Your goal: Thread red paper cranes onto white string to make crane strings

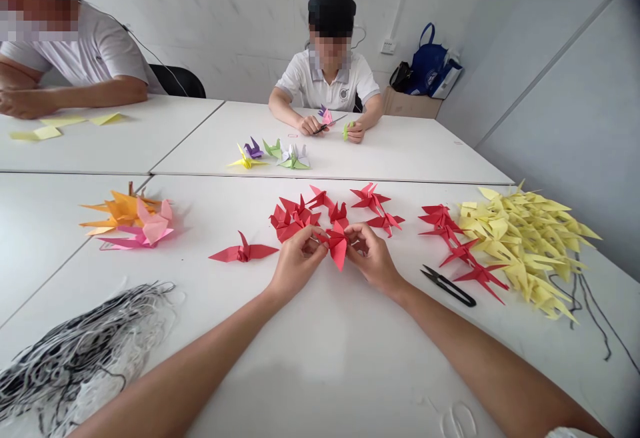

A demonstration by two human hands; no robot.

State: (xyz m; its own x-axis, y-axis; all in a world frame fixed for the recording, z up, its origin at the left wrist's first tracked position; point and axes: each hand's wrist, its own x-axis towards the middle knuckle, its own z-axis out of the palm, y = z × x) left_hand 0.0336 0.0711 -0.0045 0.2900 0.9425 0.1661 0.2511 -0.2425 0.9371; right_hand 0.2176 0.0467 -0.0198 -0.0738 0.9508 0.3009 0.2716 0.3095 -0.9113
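Between my two hands is a red paper crane (339,246), held just above the white table. My left hand (301,256) pinches its left side with thumb and fingers. On the other side my right hand (371,256) grips it with closed fingertips. Just beyond them lies a cluster of red paper cranes (289,218), and further right sit more red cranes (373,199). One lone red crane (243,251) rests to the left of my left hand. Black thread snips (449,285) lie to the right of my right forearm.
A heap of yellow paper cranes (525,238) and a row of red ones (460,248) stand at right. Orange and pink cranes (133,215) sit at left, above a bundle of black and white string (95,341). Across the table, a person (327,78) holds scissors (333,123).
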